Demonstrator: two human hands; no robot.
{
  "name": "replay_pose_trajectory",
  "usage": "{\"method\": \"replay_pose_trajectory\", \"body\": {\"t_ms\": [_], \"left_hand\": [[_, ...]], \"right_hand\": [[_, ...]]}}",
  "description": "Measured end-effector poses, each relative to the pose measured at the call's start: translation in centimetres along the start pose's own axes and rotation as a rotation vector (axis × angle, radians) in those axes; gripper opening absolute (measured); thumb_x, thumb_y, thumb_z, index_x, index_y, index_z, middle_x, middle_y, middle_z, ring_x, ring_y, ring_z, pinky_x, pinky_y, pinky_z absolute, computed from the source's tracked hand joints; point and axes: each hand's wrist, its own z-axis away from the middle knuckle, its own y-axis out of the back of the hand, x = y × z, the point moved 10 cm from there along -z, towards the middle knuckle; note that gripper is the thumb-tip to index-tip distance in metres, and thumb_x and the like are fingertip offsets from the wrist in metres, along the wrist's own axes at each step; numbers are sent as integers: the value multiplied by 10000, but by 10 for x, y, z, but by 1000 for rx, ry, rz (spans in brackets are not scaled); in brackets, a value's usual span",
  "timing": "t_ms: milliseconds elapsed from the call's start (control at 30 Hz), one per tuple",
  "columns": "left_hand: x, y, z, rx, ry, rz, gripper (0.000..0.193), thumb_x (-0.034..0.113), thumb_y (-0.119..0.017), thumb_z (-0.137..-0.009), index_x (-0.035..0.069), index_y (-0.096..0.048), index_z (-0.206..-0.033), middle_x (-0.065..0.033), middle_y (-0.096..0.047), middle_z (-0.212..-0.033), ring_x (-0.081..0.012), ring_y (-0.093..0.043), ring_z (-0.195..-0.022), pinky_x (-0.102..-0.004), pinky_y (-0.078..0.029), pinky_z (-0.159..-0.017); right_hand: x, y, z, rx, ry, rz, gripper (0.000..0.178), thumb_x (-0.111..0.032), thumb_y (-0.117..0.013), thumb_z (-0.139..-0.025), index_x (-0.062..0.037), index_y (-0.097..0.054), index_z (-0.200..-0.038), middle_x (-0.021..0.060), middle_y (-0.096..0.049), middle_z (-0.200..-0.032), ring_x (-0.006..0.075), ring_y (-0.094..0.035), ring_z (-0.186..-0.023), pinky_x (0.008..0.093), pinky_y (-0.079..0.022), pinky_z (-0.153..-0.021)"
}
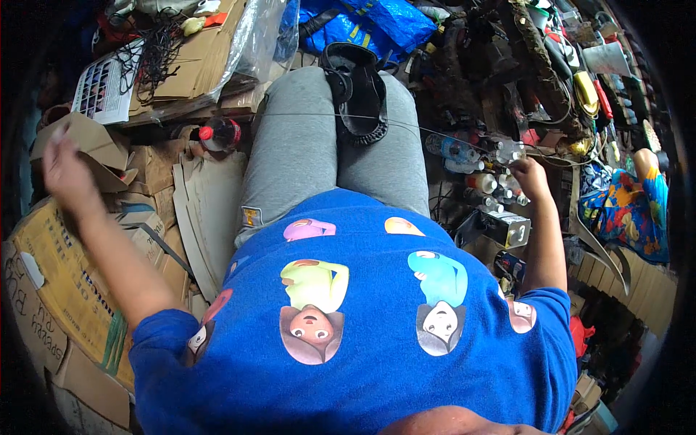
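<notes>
A black shoe (365,132) is wedged between my knees, with its opening facing up. From the shoe a thin dark thread (304,114) stretches out to both sides, drawn taut across my grey trousers. Far out at the left, my left hand (69,174) is raised beside a cardboard box, slightly blurred, its fingers pinched at the thread's left side. On the other side my right hand (533,178) is closed in a fist around the thread's right end, above several small bottles.
A red-capped drink bottle (220,135) stands left of my knee. Cardboard boxes (69,268) crowd the left side. Ahead lie flattened cardboard (196,61) and a blue plastic sheet (370,25). Plastic bottles (460,151), tools and a colourful cloth (627,214) fill the right.
</notes>
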Motion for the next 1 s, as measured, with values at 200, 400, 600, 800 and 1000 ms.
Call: {"method": "replay_pose_trajectory", "body": {"t_ms": [200,400,600,800,1000], "left_hand": [[161,-268,182,-1041,-463,220,253,89,-664,-791,26,-640,-1035,-95,-608,-1178,-233,-566,-1106,-337,-449,-918],[160,-358,235,-1314,-531,203,312,214,-720,-739,50,-607,-979,-120,-604,-992,-306,-587,-943,-370,-468,-824],[138,-377,250,-1563,-316,212,226,177,-729,-725,20,-650,-866,-91,-602,-880,-234,-602,-858,-325,-466,-768],[133,-375,256,-1679,-220,293,257,177,-685,-763,40,-675,-980,-91,-585,-854,-219,-594,-850,-318,-456,-778],[141,-368,263,-1774,-385,227,287,145,-617,-814,60,-665,-1084,-102,-508,-811,-228,-536,-822,-327,-421,-776]], "right_hand": [[-205,13,-41,-43,347,-711,183,-61,-683,-750,-37,-681,-931,75,-635,-908,175,-603,-878,299,-471,-822],[-283,10,-64,-133,545,-750,120,-17,-695,-747,-46,-675,-861,19,-575,-836,111,-562,-850,264,-456,-767],[-295,8,-57,-135,711,-740,159,-51,-723,-711,-98,-715,-863,41,-596,-830,164,-592,-801,289,-479,-738],[-287,-4,-44,-92,587,-756,188,-52,-727,-713,-107,-718,-893,35,-613,-819,155,-608,-785,283,-485,-711],[-295,14,-27,33,612,-634,223,-29,-705,-710,-123,-721,-911,61,-619,-817,197,-633,-743,298,-504,-663]]}}
